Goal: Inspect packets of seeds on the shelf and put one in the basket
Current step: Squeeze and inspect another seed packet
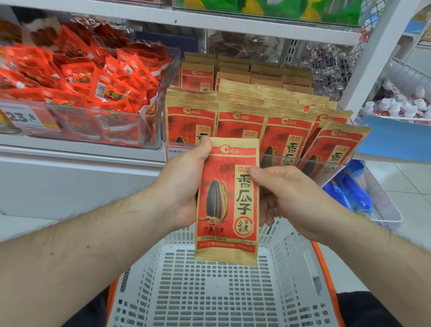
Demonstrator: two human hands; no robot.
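- Seed packet upright, front facing camera, held in mid-air over white basket, not touching it.
- Left hand gripping packet's left edge: thumb on upper left corner, fingers curled behind.
- Right hand pinching right edge: thumb on front near middle, fingers behind.
- Packet red and tan, black sunflower seed printed on front.
- Matching packets standing in rows in clear bin on shelf, directly behind held one.
- Red snack sachets piled in clear bin left of seeds; price tag on its front.
- Basket with orange rim, below hands.
- Wire basket of white and dark sweets far right.
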